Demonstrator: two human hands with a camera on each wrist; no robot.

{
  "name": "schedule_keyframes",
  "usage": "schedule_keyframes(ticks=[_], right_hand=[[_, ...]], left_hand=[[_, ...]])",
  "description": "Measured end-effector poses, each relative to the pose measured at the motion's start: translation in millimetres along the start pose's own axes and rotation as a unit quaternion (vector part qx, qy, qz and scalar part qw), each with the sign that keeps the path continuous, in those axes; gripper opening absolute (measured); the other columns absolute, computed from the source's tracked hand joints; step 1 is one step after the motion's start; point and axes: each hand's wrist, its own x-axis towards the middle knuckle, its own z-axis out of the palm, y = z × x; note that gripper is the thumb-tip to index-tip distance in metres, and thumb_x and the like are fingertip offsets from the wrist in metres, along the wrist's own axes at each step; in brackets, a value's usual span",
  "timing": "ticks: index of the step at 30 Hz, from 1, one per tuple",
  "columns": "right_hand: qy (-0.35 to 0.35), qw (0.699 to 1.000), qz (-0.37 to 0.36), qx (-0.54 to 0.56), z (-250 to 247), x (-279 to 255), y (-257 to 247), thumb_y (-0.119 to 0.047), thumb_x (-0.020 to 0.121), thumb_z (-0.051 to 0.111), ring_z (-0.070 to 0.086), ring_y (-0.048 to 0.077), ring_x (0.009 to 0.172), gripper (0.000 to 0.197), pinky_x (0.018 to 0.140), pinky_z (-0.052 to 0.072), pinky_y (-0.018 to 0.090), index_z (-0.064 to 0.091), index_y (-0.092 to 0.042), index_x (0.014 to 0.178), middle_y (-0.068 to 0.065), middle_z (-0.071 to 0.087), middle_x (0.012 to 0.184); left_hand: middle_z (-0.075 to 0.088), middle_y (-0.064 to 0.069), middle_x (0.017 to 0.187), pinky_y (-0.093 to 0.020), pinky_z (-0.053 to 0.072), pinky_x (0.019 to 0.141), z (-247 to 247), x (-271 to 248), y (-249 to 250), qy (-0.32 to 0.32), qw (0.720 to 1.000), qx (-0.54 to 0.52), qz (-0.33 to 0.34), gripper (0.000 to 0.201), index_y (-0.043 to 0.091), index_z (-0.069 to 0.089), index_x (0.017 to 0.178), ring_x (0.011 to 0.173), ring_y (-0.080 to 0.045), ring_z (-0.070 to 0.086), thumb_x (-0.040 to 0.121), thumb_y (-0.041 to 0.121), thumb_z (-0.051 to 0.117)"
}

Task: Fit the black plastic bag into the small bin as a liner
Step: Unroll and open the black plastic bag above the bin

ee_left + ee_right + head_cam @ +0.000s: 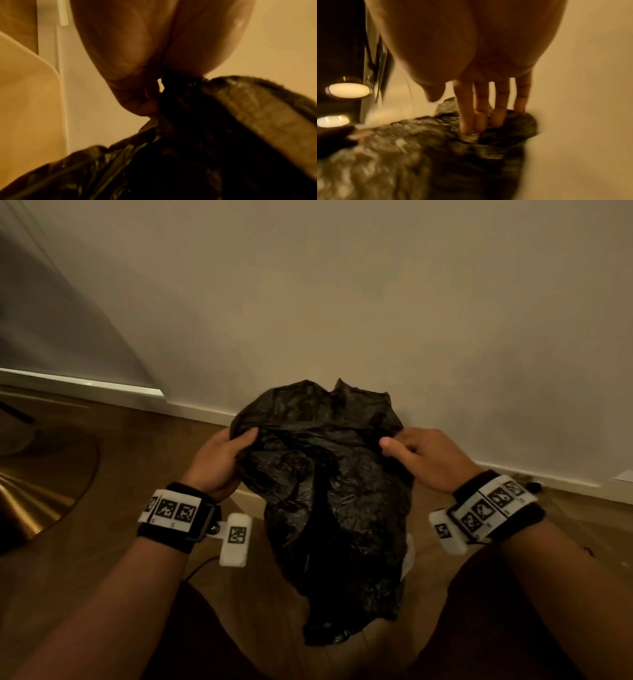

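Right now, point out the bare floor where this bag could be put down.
Bare wood floor lies left of the left hand, between the skirting board and the brass disc. A narrower strip runs right of the right hand. The middle is crowded: the black bag hangs there from both hands.

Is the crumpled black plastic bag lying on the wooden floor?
No, both the left hand and right hand hold the crumpled black plastic bag up.
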Motion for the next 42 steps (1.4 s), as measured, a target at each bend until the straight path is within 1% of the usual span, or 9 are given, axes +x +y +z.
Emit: schedule_keyframes(ticks=[3,11,15,22,26,29,31,37,42], right_hand=[[-0.051,0.992,0.032,-0.11,-10.4,-3.7,23.1,-0.09,0.076,0.01,0.063,0.025,0.066,0.105,0.066,0.051,0.042,0.073,-0.007,0.074,0.012,0.069,0.073],[-0.124,0.935,0.144,0.301,12.1,7.9,-91.5,-0.071,0.085,0.049,0.074,0.022,0.066,0.059,0.067,0.059,0.037,0.072,-0.017,0.092,0.005,0.076,0.084],[-0.079,0.94,0.074,0.323,48.2,20.1,-93.2,-0.033,0.092,0.066,0.072,0.021,0.078,0.024,0.074,0.059,0.041,0.071,-0.011,0.101,0.012,0.075,0.093],[-0.072,0.98,0.1,0.155,41.4,9.5,-27.9,-0.009,0.085,0.063,0.067,0.014,0.084,0.018,0.074,0.052,0.029,0.066,-0.025,0.092,-0.003,0.07,0.091],[-0.016,0.984,0.176,-0.021,15.5,5.1,29.6,-0.012,0.085,0.06,0.066,0.034,0.089,0.016,0.07,0.043,0.031,0.066,-0.009,0.1,0.017,0.07,0.098],[0.042,0.975,0.205,0.08,-11.0,0.8,39.7,-0.009,0.088,0.06,0.07,0.029,0.079,0.012,0.07,0.056,0.038,0.068,-0.004,0.096,0.015,0.073,0.091],[0.091,0.933,0.24,0.253,-21.8,0.1,31.6,-0.004,0.092,0.054,0.071,0.021,0.073,0.019,0.07,0.057,0.038,0.069,0.001,0.101,0.017,0.073,0.093],[0.016,0.624,0.237,0.745,-35.3,6.5,-11.6,-0.012,0.089,0.025,0.057,0.034,0.121,0.058,0.097,0.053,0.042,0.045,0.001,0.143,0.018,0.056,0.139],[-0.077,0.67,0.169,0.719,-19.9,5.9,-45.5,-0.04,0.098,0.044,0.058,0.029,0.125,0.052,0.105,0.048,0.039,0.054,-0.007,0.137,0.015,0.06,0.136]], left_hand=[[0.072,-0.01,0.114,-0.028,0.058,0.079,-7.7,-11.4,6.8,0.003,1.0,0.016,0.019,0.026,0.011,0.069,0.11,0.103,-0.023,0.07,0.087,0.021,0.061],[0.073,-0.004,0.113,-0.033,0.055,0.09,37.3,-23.1,-18.8,-0.124,0.959,0.245,0.067,0.039,0.009,0.068,0.115,0.106,-0.019,0.068,0.078,0.01,0.078],[0.066,-0.015,0.125,-0.039,0.051,0.099,53.8,-26.1,-25.8,-0.116,0.991,0.056,-0.044,0.037,0.003,0.062,0.124,0.115,-0.028,0.064,0.094,0.024,0.056],[0.064,-0.016,0.128,-0.039,0.051,0.097,6.5,-16.9,-0.5,0.03,0.989,-0.141,-0.03,0.039,0.004,0.068,0.118,0.11,-0.028,0.066,0.087,0.013,0.046],[0.072,-0.011,0.11,-0.033,0.058,0.083,-24.3,-25.6,20.8,0.014,0.99,-0.142,-0.001,0.04,0.006,0.071,0.109,0.098,-0.024,0.07,0.095,0.018,0.035],[0.071,-0.013,0.112,-0.035,0.057,0.086,-37.7,-35.0,25.9,-0.032,0.997,-0.059,-0.034,0.032,0.009,0.073,0.106,0.1,-0.025,0.07,0.089,0.029,0.055],[0.065,-0.021,0.124,-0.036,0.057,0.089,-41.5,-33.4,18.8,-0.037,0.996,0.018,-0.075,0.045,0.004,0.064,0.119,0.106,-0.028,0.068,0.082,0.028,0.069],[0.066,-0.018,0.124,-0.044,0.052,0.093,-22.6,-24.3,0.4,0.062,0.991,0.026,-0.118,0.035,0.004,0.058,0.128,0.111,-0.033,0.066,0.096,0.015,0.049],[0.057,-0.021,0.136,-0.046,0.053,0.095,-11.2,-20.9,4.5,0.068,0.994,-0.047,-0.073,0.048,0.004,0.053,0.134,0.115,-0.033,0.063,0.094,0.031,0.053]])
